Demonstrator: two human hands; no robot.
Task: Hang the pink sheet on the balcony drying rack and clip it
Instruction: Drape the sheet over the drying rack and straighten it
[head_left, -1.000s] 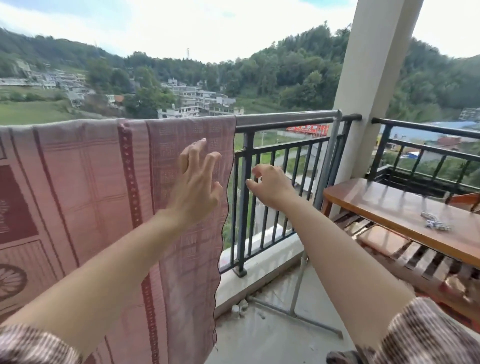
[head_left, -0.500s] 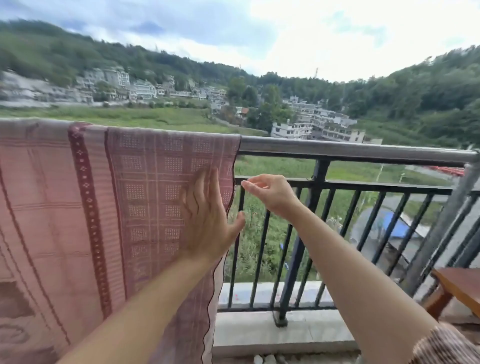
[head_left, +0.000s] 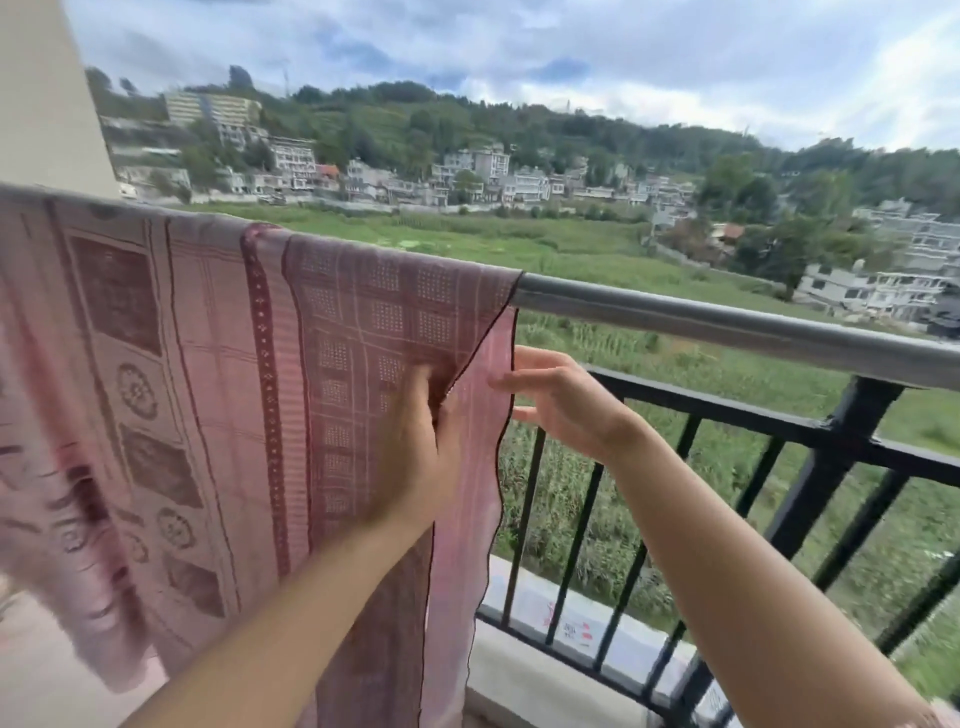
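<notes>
The pink patterned sheet (head_left: 218, 364) hangs folded over the grey rack bar (head_left: 727, 327), which runs along the top of the balcony railing. My left hand (head_left: 415, 457) grips the right edge of the sheet's front layer and holds it aside, so the paler rear layer (head_left: 467, 467) shows. My right hand (head_left: 566, 405) is just right of that rear layer. Its fingers are nearly straight and their tips touch the layer's edge. No clip is in view.
The black balcony railing (head_left: 831, 452) stands below the bar on a pale concrete kerb (head_left: 519, 670). A cream pillar (head_left: 47, 98) rises at the far left. Beyond the railing are a green field and buildings.
The view swung left, away from the wooden table. My left hand went from lying flat on the sheet to gripping its front edge, and my right hand moved in to the rear layer.
</notes>
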